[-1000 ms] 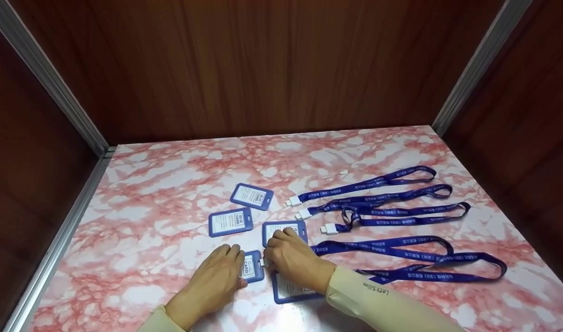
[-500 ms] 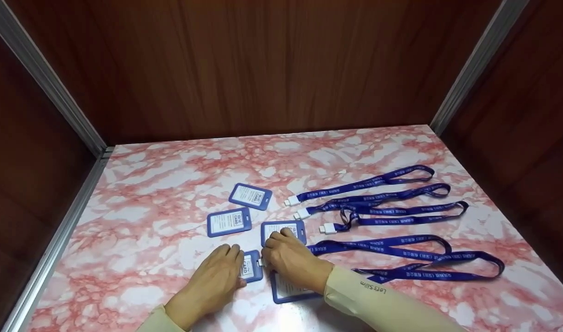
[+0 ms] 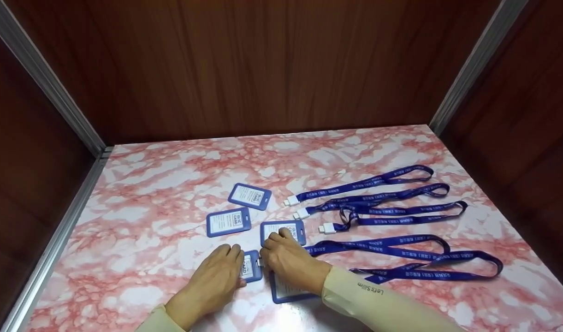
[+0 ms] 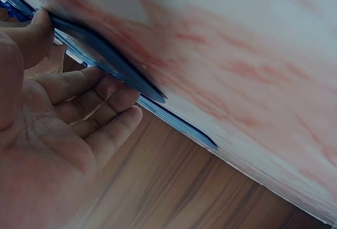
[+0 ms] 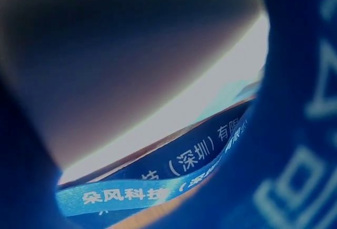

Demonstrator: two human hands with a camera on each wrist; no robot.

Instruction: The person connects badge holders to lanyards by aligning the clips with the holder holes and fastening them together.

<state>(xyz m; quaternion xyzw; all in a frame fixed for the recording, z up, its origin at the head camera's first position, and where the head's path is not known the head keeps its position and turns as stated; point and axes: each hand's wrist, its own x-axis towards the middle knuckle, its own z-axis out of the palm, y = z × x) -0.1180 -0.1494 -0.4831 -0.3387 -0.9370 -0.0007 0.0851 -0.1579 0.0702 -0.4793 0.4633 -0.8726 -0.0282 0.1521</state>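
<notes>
My left hand (image 3: 214,279) holds a blue-framed badge holder (image 3: 252,266) by its long edges. In the left wrist view, the thumb is at one edge of that badge holder (image 4: 113,63) and the fingertips at the other. Right at its slot end, my right hand (image 3: 288,258) pinches the white clip (image 3: 259,263) of a blue lanyard (image 3: 378,249). The fingers hide most of the clip; whether it passes through the slot I cannot tell. Loops of printed lanyard (image 5: 124,195) fill the right wrist view, where the hand itself does not show clearly.
Two badge holders (image 3: 228,222) (image 3: 250,196) lie further back on the left. Another badge holder (image 3: 271,228) and a larger one (image 3: 286,295) lie partly under the right hand and arm. Three lanyards (image 3: 355,186) with white clips stretch right across the marbled table (image 3: 170,170); wood panels (image 3: 263,69) enclose it.
The whole head view has shifted very slightly left. Both hands keep their hold on the badge holder and clip, with hardly any visible movement.
</notes>
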